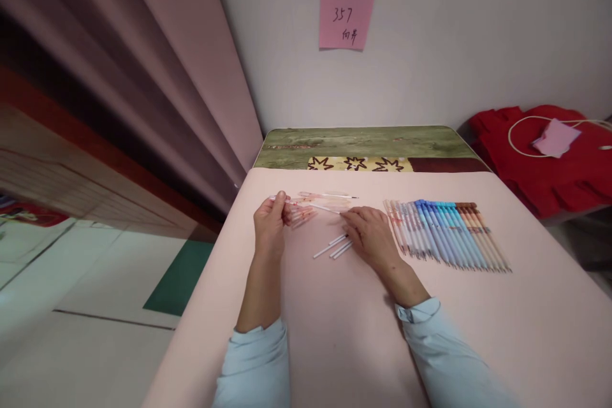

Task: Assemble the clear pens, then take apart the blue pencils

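Observation:
My left hand [270, 223] is closed in a pinch on one end of a thin pen refill [313, 205]. My right hand [368, 233] pinches the refill's other end, so it spans between both hands just above the pink table [335, 331]. Clear pinkish pen barrels [301, 213] lie under and beside my left hand, and another barrel with a refill [329, 195] lies just beyond. Three white refills [335, 247] rest on the table under my right hand.
A row of several finished pens [447, 233], pink, blue and brown, lies to the right of my right hand. A green patterned mat [363, 146] lies beyond the table. Red cloth [540, 159] with a white cable sits far right. A curtain [157, 76] hangs left.

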Motion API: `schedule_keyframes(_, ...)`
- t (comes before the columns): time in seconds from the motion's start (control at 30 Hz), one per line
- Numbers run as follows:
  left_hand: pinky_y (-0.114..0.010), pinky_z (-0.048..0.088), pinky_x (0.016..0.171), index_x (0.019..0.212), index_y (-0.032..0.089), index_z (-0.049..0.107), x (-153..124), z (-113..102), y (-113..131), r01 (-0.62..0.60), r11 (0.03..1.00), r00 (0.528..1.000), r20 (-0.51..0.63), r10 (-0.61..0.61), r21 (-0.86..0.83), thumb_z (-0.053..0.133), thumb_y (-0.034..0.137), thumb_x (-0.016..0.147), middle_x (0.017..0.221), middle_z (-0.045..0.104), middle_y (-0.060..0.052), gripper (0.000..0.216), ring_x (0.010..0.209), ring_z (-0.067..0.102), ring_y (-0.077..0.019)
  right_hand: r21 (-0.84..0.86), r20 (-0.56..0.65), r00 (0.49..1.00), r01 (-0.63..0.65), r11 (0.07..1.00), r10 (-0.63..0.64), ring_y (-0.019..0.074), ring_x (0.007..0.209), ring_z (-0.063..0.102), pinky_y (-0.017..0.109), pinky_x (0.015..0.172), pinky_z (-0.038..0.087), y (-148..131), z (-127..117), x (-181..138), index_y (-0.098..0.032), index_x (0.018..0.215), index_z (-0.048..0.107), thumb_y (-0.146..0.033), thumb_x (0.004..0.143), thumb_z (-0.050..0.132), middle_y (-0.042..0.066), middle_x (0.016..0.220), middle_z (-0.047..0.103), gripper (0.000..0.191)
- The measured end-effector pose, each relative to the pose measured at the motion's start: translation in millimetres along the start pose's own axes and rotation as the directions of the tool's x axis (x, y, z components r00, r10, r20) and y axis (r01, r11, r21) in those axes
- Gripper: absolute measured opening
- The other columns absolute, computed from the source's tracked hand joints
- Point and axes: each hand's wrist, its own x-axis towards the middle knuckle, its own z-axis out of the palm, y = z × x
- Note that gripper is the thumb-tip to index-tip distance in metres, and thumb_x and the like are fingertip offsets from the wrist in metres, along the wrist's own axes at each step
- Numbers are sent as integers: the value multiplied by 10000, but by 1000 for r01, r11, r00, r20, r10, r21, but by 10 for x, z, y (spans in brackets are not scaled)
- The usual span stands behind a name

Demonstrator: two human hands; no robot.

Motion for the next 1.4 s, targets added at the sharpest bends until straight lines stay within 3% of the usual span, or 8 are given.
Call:
schedule_keyframes(0.2, -214, 392, 459, 641, 175, 515, -39, 36, -43, 10, 992, 997, 80, -21, 130, 635, 475, 833, 545, 523, 26, 376, 444, 453, -82, 102, -60, 997, -50, 993, 57, 227, 998, 590, 368, 895, 389, 15, -10, 12, -223, 983, 692, -251, 935, 580, 53, 1028, 703, 126)
schedule_keyframes(0.3, -259, 481, 575, 736, 187, 570, -40, 56, -130, -129, 933, 987, 131, 90, 336, 551, 376, 888, 655, 589, 0, 243, 552, 540, -121, 107, -132, 986, -90, 990, 104, 226, 959, 601, 363, 880, 395, 21, -18, 12, -215, 955, 689, -224, 913, 581, 51, 976, 712, 117)
schedule_keyframes(0.37, -303, 515, 713, 848, 199, 627, -64, 95, -198, -303, 758, 953, 189, 237, 577, 535, 275, 886, 804, 648, -30, 124, 713, 608, -160, 103, -172, 977, -107, 989, 124, 226, 931, 603, 361, 867, 392, 24, -22, 11, -214, 915, 690, -210, 905, 572, 48, 940, 714, 118)
schedule_keyframes(0.43, -337, 499, 846, 955, 215, 659, -110, 158, -259, -412, 480, 904, 281, 322, 774, 526, 194, 873, 964, 669, -55, 157, 895, 625, -199, 101, -188, 974, -112, 989, 129, 225, 904, 601, 359, 856, 387, 26, -25, 12, -215, 874, 689, -209, 905, 562, 44, 907, 713, 131)
schedule_keyframes(0.57, -365, 466, 903, 1113, 231, 648, -211, 294, -326, -440, 62, 873, 410, 264, 896, 562, 218, 877, 1093, 643, -85, 251, 1052, 580, -253, 103, -183, 975, -109, 989, 127, 221, 885, 597, 353, 846, 384, 26, -32, 14, -220, 835, 688, -221, 906, 570, 34, 872, 708, 138)
schedule_keyframes(0.67, -389, 452, 869, 1099, 229, 649, -234, 341, -346, -463, -85, 860, 471, 198, 882, 594, 257, 871, 1059, 623, -101, 236, 1016, 562, -275, 106, -176, 976, -114, 988, 132, 225, 889, 598, 355, 845, 386, 23, -37, 12, -221, 833, 687, -228, 909, 574, 33, 869, 707, 137)
schedule_keyframes(1.0, -351, 401, 736, 864, 249, 649, -168, 273, -411, -535, -36, 825, 532, 191, 844, 504, 136, 908, 930, 588, -74, 189, 948, 533, -240, 115, -178, 975, -117, 986, 136, 232, 884, 603, 362, 840, 394, 50, -29, 13, -218, 820, 691, -239, 913, 558, 49, 859, 709, 163)
schedule_keyframes(1.4, -363, 410, 765, 907, 233, 600, -143, 265, -410, -606, -47, 774, 602, 198, 794, 467, 108, 916, 1006, 597, -77, 183, 994, 524, -243, 159, -110, 984, -124, 980, 142, 226, 895, 626, 349, 832, 413, 17, -45, 16, -217, 928, 693, -238, 905, 578, 51, 918, 723, 120)
